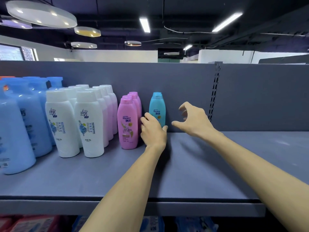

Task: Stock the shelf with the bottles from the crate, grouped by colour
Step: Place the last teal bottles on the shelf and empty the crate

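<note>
A teal Rejoice bottle stands upright at the back of the grey shelf, with a second teal cap just visible behind it. My left hand grips its lower part, thumb on the right side and fingers on the left. My right hand hovers just right of the bottle, fingers spread and loosely curved, holding nothing. A row of pink Rejoice bottles stands directly left of my left hand. The crate is out of view.
Two rows of white bottles stand left of the pink ones, and large blue bottles fill the far left. A slotted upright divides the back panel. The shelf's right half lies bare. Packaged goods show on the shelf below.
</note>
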The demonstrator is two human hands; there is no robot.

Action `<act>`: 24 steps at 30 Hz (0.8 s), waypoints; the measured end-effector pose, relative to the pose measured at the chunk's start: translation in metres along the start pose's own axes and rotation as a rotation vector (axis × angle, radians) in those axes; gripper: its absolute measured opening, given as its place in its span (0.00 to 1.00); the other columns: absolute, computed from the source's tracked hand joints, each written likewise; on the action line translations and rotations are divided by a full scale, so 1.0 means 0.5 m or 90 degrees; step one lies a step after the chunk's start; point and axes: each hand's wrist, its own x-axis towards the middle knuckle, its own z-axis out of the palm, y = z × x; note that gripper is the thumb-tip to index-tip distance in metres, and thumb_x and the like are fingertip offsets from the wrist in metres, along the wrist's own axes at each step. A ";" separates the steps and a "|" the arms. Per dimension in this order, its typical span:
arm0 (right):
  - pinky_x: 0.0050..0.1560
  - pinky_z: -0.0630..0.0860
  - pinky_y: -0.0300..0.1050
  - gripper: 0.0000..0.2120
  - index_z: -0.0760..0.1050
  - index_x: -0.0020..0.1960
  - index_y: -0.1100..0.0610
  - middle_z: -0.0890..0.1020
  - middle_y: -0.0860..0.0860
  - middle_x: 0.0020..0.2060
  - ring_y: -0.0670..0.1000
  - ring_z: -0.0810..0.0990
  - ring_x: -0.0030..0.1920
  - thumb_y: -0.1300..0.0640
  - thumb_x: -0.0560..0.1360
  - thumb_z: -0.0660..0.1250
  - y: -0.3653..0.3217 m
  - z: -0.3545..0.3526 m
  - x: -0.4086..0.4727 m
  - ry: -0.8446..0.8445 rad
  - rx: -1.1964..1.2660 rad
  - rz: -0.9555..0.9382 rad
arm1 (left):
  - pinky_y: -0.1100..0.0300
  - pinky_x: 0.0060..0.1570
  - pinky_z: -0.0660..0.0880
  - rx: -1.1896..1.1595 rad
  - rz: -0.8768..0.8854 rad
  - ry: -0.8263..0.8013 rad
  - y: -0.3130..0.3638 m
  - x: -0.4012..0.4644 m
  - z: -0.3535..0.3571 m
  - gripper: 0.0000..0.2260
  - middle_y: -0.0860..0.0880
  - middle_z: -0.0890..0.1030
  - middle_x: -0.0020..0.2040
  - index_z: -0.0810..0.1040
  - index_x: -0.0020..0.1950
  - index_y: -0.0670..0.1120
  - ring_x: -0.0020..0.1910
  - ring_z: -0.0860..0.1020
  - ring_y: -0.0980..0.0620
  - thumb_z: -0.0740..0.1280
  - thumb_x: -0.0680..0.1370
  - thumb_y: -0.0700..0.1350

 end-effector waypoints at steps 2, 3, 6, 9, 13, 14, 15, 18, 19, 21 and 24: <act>0.55 0.78 0.52 0.26 0.70 0.63 0.51 0.79 0.51 0.55 0.54 0.79 0.54 0.46 0.69 0.74 -0.011 -0.001 -0.003 -0.003 0.003 -0.003 | 0.51 0.48 0.75 -0.008 0.001 -0.006 -0.001 -0.001 -0.005 0.27 0.43 0.71 0.59 0.64 0.61 0.42 0.58 0.75 0.42 0.75 0.72 0.51; 0.55 0.78 0.52 0.26 0.70 0.64 0.51 0.79 0.51 0.55 0.53 0.79 0.53 0.46 0.69 0.74 -0.016 -0.002 -0.006 -0.004 0.003 -0.004 | 0.51 0.48 0.75 -0.014 0.000 -0.011 -0.001 -0.003 -0.007 0.27 0.43 0.71 0.59 0.64 0.61 0.42 0.58 0.75 0.42 0.75 0.72 0.51; 0.54 0.78 0.51 0.25 0.70 0.63 0.51 0.79 0.50 0.55 0.53 0.79 0.53 0.47 0.70 0.73 -0.026 -0.004 -0.017 -0.003 0.004 -0.002 | 0.51 0.49 0.75 -0.033 -0.001 -0.030 -0.003 -0.011 -0.014 0.27 0.43 0.71 0.60 0.64 0.61 0.41 0.58 0.76 0.42 0.75 0.72 0.49; 0.53 0.78 0.49 0.24 0.70 0.63 0.51 0.78 0.48 0.54 0.52 0.79 0.52 0.46 0.72 0.72 -0.035 -0.011 -0.033 0.001 0.002 0.004 | 0.53 0.50 0.74 -0.023 0.027 -0.038 -0.009 -0.027 -0.027 0.26 0.43 0.70 0.60 0.64 0.62 0.41 0.58 0.76 0.42 0.75 0.73 0.48; 0.53 0.78 0.51 0.23 0.70 0.63 0.52 0.79 0.49 0.52 0.52 0.79 0.51 0.46 0.73 0.71 -0.056 -0.021 -0.062 0.017 -0.024 0.002 | 0.53 0.50 0.74 -0.008 0.114 -0.038 -0.016 -0.050 -0.069 0.25 0.44 0.69 0.58 0.66 0.65 0.42 0.55 0.75 0.43 0.73 0.74 0.47; 0.54 0.78 0.52 0.22 0.70 0.62 0.52 0.79 0.49 0.52 0.53 0.79 0.51 0.46 0.73 0.71 -0.063 -0.024 -0.070 0.018 -0.035 0.000 | 0.53 0.50 0.74 -0.006 0.136 -0.046 -0.019 -0.055 -0.084 0.24 0.44 0.69 0.58 0.67 0.64 0.43 0.54 0.75 0.44 0.72 0.74 0.47; 0.54 0.78 0.52 0.22 0.70 0.62 0.52 0.79 0.49 0.52 0.53 0.79 0.51 0.46 0.73 0.71 -0.072 -0.026 -0.079 0.017 -0.043 0.001 | 0.53 0.50 0.74 -0.005 0.154 -0.059 -0.023 -0.060 -0.100 0.22 0.45 0.70 0.57 0.68 0.64 0.44 0.54 0.74 0.44 0.72 0.74 0.48; 0.53 0.78 0.53 0.21 0.70 0.62 0.51 0.80 0.48 0.51 0.53 0.80 0.50 0.46 0.72 0.71 -0.106 -0.038 -0.119 0.022 -0.057 0.008 | 0.53 0.50 0.74 0.008 0.190 -0.113 -0.046 -0.081 -0.160 0.21 0.45 0.72 0.55 0.71 0.62 0.45 0.53 0.74 0.44 0.72 0.73 0.49; 0.53 0.78 0.52 0.22 0.70 0.62 0.51 0.80 0.48 0.51 0.53 0.80 0.50 0.46 0.72 0.71 -0.118 -0.042 -0.137 0.025 -0.056 0.012 | 0.53 0.49 0.74 0.008 0.200 -0.129 -0.056 -0.091 -0.184 0.20 0.46 0.74 0.55 0.73 0.61 0.45 0.52 0.75 0.44 0.72 0.72 0.50; 0.54 0.78 0.52 0.21 0.70 0.61 0.50 0.81 0.47 0.51 0.52 0.80 0.50 0.46 0.72 0.71 -0.147 -0.048 -0.179 0.031 -0.062 0.021 | 0.55 0.46 0.74 -0.002 0.216 -0.154 -0.079 -0.117 -0.234 0.19 0.47 0.76 0.53 0.75 0.58 0.46 0.50 0.76 0.46 0.72 0.70 0.50; 0.52 0.79 0.53 0.20 0.69 0.61 0.48 0.81 0.47 0.51 0.53 0.81 0.51 0.45 0.72 0.70 -0.191 -0.050 -0.257 0.055 -0.118 0.015 | 0.53 0.50 0.74 0.022 0.263 -0.181 -0.122 -0.165 -0.310 0.19 0.48 0.76 0.52 0.75 0.59 0.47 0.51 0.76 0.46 0.71 0.71 0.51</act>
